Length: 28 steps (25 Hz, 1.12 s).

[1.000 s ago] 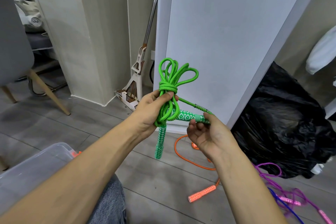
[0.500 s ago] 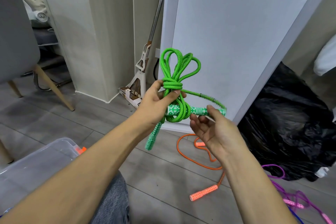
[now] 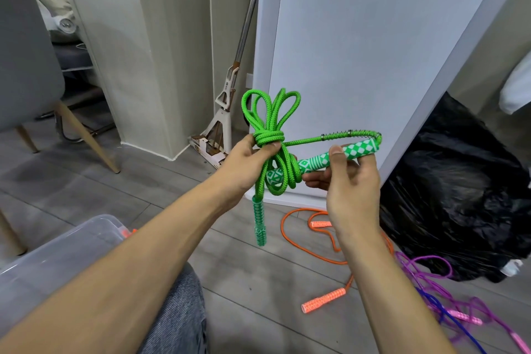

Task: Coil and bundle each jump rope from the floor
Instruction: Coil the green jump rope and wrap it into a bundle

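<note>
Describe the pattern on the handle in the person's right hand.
The handle is green with white diamonds and stripes; the head view shows it best.

Grey chair [image 3: 26, 52] far left, wooden legs. Clear plastic bin [image 3: 57, 261] lower left. Mop [image 3: 227, 95] leaning in corner beside white panel [image 3: 373, 52]. Black bag [image 3: 459, 195] right, on grey floor [image 3: 115, 181].
</note>
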### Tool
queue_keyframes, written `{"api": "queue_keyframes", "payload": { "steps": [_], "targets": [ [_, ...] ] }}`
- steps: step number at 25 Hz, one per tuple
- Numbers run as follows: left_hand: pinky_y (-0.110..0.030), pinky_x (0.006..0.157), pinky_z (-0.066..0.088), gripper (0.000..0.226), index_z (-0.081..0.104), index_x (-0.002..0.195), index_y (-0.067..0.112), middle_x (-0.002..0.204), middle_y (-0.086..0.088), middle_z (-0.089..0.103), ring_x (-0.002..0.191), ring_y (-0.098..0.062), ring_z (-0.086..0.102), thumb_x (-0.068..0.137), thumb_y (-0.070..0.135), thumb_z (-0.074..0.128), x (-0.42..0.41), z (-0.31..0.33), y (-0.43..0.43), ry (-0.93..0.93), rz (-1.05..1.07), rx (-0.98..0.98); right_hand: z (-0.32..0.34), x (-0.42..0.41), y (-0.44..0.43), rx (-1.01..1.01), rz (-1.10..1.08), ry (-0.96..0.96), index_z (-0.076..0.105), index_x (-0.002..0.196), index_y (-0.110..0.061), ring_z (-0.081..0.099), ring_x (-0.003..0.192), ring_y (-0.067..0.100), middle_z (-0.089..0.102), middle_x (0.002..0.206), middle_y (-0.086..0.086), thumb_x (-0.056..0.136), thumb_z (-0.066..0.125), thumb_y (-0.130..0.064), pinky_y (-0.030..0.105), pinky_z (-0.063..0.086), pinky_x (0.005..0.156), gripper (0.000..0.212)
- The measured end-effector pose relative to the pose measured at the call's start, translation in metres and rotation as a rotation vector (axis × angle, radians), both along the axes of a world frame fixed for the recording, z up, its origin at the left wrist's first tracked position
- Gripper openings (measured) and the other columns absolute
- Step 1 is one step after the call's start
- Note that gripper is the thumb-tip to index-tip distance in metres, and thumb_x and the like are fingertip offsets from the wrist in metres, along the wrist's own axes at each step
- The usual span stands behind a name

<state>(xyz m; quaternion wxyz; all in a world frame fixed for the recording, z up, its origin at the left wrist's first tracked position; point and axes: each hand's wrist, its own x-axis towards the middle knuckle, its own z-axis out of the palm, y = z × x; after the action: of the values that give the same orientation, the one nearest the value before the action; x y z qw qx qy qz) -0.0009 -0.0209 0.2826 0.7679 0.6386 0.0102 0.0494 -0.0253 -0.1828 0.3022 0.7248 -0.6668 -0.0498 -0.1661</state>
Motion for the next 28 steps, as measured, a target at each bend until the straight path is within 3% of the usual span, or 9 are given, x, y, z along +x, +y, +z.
{"api": "queue_keyframes", "payload": {
  "steps": [2, 4, 7, 12, 15, 18, 22, 25, 28],
  "targets": [
    [-0.031, 0.098, 0.048, 0.015, 0.063, 0.113, 0.021, 0.106, 0.002, 0.073, 0.104, -0.012, 0.067, 0.099, 0.019, 0.059, 0.0, -0.002, 0.0, -0.014, 0.028, 0.091, 0.0, 0.001, -0.001, 0.021, -0.006, 0.024, 0.047, 0.095, -0.015, 0.068, 0.052, 0.024, 0.056, 0.05, -0.007, 0.105, 0.049, -0.017, 0.04, 0.057, 0.058, 0.01],
    [-0.025, 0.087, 0.046, 0.019, 0.062, 0.117, 0.018, 0.102, 0.006, 0.069, 0.095, -0.008, 0.063, 0.099, 0.02, 0.058, -0.002, -0.002, -0.001, -0.018, 0.019, 0.145, -0.001, 0.003, -0.002, 0.004, -0.036, 0.034, 0.048, 0.097, -0.014, 0.066, 0.05, 0.024, 0.058, 0.052, -0.004, 0.104, 0.05, -0.018, 0.042, 0.058, 0.059, 0.008],
    [-0.029, 0.075, 0.046, 0.017, 0.061, 0.115, 0.017, 0.097, 0.0, 0.067, 0.084, -0.015, 0.056, 0.099, 0.02, 0.057, -0.002, -0.001, -0.002, -0.013, 0.03, 0.158, -0.001, 0.0, -0.002, -0.049, -0.063, -0.009, 0.048, 0.103, -0.011, 0.068, 0.051, 0.024, 0.064, 0.068, 0.007, 0.104, 0.051, -0.019, 0.041, 0.058, 0.059, 0.008],
    [-0.035, 0.068, 0.045, 0.013, 0.06, 0.109, 0.017, 0.101, -0.02, 0.074, 0.081, -0.027, 0.061, 0.097, 0.021, 0.06, -0.003, -0.006, 0.0, -0.012, 0.066, 0.111, -0.005, -0.003, 0.001, -0.195, -0.027, -0.035, 0.048, 0.1, -0.013, 0.072, 0.058, 0.021, 0.069, 0.066, -0.012, 0.103, 0.053, -0.023, 0.045, 0.061, 0.065, 0.012],
    [-0.03, 0.064, 0.05, 0.022, 0.055, 0.119, 0.002, 0.103, -0.018, 0.075, 0.081, -0.027, 0.07, 0.1, 0.013, 0.055, -0.003, -0.004, -0.002, 0.02, 0.04, -0.003, -0.003, 0.001, -0.004, -0.162, 0.03, 0.004, 0.05, 0.095, -0.016, 0.074, 0.062, 0.024, 0.07, 0.071, -0.002, 0.101, 0.057, -0.021, 0.046, 0.062, 0.065, 0.01],
    [-0.03, 0.071, 0.056, 0.031, 0.052, 0.126, -0.006, 0.11, -0.02, 0.073, 0.088, -0.027, 0.072, 0.102, 0.013, 0.051, -0.003, 0.0, -0.004, 0.052, 0.027, -0.137, -0.002, 0.0, -0.004, -0.106, 0.093, 0.02, 0.052, 0.096, -0.012, 0.075, 0.066, 0.026, 0.065, 0.074, 0.007, 0.101, 0.057, -0.016, 0.04, 0.061, 0.062, 0.008],
    [-0.035, 0.077, 0.061, 0.031, 0.053, 0.125, -0.005, 0.114, -0.02, 0.071, 0.093, -0.028, 0.072, 0.102, 0.014, 0.05, -0.009, 0.006, -0.006, 0.06, -0.026, -0.293, -0.003, 0.007, -0.007, -0.018, 0.073, 0.171, 0.051, 0.088, -0.012, 0.063, 0.049, 0.022, 0.057, 0.055, 0.0, 0.101, 0.055, -0.017, 0.029, 0.042, 0.046, 0.015],
    [-0.027, 0.06, 0.056, 0.024, 0.052, 0.121, -0.002, 0.119, -0.022, 0.069, 0.082, -0.024, 0.072, 0.103, 0.013, 0.047, -0.013, 0.011, -0.013, 0.03, -0.063, -0.333, -0.005, 0.008, -0.007, 0.189, 0.122, 0.354, 0.051, 0.086, -0.011, 0.055, 0.042, 0.017, 0.052, 0.059, 0.007, 0.1, 0.056, -0.016, 0.025, 0.032, 0.042, 0.016],
    [-0.026, 0.063, 0.055, 0.02, 0.049, 0.12, 0.002, 0.122, -0.023, 0.068, 0.086, -0.023, 0.072, 0.103, 0.012, 0.047, -0.014, 0.01, -0.014, 0.002, -0.086, -0.307, -0.008, 0.009, -0.008, 0.163, 0.188, 0.426, 0.052, 0.081, -0.011, 0.051, 0.043, 0.016, 0.054, 0.059, 0.006, 0.1, 0.057, -0.018, 0.026, 0.031, 0.044, 0.02]
  ]
}}
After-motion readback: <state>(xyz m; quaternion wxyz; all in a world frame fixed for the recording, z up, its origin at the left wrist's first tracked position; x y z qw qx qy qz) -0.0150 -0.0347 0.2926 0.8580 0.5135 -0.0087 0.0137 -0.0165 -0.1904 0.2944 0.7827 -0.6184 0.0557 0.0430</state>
